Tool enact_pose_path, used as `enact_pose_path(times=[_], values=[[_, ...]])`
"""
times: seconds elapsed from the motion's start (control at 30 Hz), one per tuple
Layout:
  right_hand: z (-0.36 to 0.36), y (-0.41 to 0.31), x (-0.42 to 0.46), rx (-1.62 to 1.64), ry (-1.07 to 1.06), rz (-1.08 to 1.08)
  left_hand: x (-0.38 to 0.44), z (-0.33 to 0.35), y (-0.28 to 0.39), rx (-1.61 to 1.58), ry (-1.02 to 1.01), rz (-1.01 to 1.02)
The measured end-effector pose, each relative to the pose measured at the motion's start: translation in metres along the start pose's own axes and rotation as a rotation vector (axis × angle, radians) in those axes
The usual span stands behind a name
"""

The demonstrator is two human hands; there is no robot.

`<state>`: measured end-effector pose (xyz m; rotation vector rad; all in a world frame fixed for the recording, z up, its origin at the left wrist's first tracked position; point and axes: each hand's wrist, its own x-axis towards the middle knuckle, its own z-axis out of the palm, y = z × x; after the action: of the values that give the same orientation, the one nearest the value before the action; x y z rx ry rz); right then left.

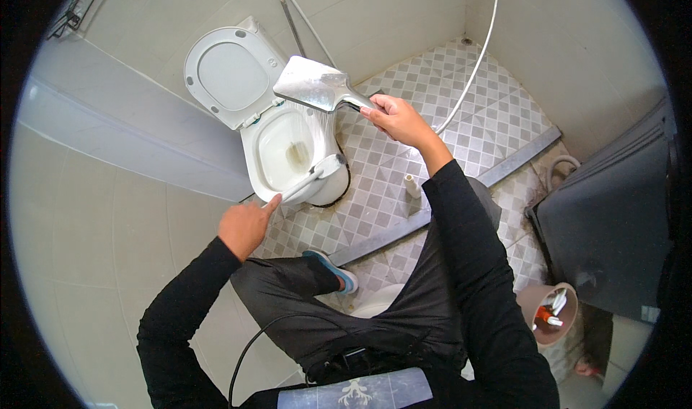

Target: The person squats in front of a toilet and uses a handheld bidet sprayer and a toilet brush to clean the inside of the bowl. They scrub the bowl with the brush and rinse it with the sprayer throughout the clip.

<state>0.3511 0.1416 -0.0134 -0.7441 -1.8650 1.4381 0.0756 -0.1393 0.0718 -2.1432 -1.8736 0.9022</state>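
My right hand grips the handle of a silver hand shower, which is held above the right side of a white toilet. Water streams from the shower head onto the toilet's right rim and side. A white-handled toilet brush is in my left hand, with the index finger stretched along the handle. Its head rests at the front right of the rim, outside the bowl opening. The seat and lid are raised, and a brownish stain shows inside the bowl.
A white hose hangs at the right. A small cream-coloured tube stands on the checkered tile floor. A grey raised strip crosses it. To the right are a dark grey appliance and a brown bin holding bottles.
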Motion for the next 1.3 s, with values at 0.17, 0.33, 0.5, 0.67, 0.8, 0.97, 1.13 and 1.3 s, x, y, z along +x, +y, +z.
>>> enact_pose_path(times=[0.17, 0.33, 0.5, 0.67, 0.8, 0.97, 1.13, 1.3], values=[[0.000, 0.003, 0.001, -0.018, 0.001, -0.009, -0.035, 0.004, -0.017, -0.102, -0.055, 0.038], [0.001, 0.001, -0.001, -0.007, -0.002, 0.000, -0.066, 0.016, -0.037, -0.401, -0.178, -0.121], [0.004, 0.003, 0.000, -0.008, -0.014, -0.005, -0.087, 0.043, -0.047, -0.527, -0.231, -0.239], [0.010, 0.003, -0.002, -0.052, -0.056, -0.002, -0.073, 0.072, -0.041, -0.646, -0.213, -0.252], [0.017, 0.007, -0.007, 0.000, -0.115, 0.006, -0.045, 0.103, -0.023, -0.696, -0.158, -0.297], [0.026, 0.007, -0.010, 0.093, -0.178, 0.030, -0.061, 0.158, -0.034, -0.778, 0.069, -0.219], [0.025, 0.010, -0.010, 0.004, -0.179, 0.013, -0.112, 0.139, -0.085, -0.622, -0.192, -0.296], [0.027, -0.001, -0.009, -0.016, -0.170, 0.068, -0.128, 0.152, -0.098, -0.563, -0.177, -0.242]])
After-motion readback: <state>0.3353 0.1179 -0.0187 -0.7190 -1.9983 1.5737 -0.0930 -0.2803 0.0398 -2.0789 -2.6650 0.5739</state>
